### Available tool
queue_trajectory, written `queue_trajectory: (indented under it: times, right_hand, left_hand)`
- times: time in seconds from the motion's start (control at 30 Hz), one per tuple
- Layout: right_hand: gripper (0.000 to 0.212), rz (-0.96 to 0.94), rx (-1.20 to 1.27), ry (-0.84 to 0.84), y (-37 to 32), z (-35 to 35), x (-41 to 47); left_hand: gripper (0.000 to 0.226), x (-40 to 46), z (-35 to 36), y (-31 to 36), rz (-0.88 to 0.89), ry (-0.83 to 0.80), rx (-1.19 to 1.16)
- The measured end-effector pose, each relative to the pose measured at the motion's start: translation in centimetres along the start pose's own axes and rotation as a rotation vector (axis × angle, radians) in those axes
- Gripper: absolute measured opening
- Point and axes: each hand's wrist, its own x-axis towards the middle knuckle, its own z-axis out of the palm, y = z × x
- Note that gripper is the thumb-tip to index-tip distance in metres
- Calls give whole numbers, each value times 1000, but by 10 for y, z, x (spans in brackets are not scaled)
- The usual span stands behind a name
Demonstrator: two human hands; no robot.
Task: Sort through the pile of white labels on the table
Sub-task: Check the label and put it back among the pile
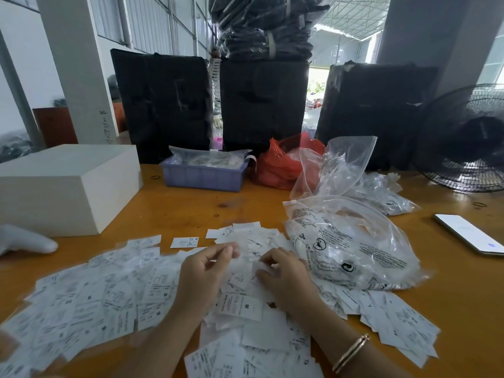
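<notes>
Resting on labels (114,296), left hand (201,271), right hand (286,276)

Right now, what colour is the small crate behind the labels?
Pale purple-blue crate, seen in the head view.

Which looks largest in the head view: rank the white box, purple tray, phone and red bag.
1. white box, though it is nearest the camera
2. purple tray and red bag look alike
3. phone
</notes>
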Motion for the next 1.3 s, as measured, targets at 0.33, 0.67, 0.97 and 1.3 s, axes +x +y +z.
queue_trajectory:
  times: [0.33, 0.67, 0.97, 1.3]
  right_hand:
    - [30, -73, 644, 220, -3, -11, -6]
    - [44, 121, 1099, 103, -2, -13, -6]
    - [44, 150, 1121, 183, -3, -11, -4]
    - [77, 169, 1247, 56, -7, -5, -6]
  left_hand:
    - [29, -4, -1, 3, 169, -177, 124]
    - [26, -3, 2, -2, 303, -186, 277]
    - [24, -2, 3, -3, 351, -196, 343]
    - [26, -3, 4, -3, 392, -210, 413]
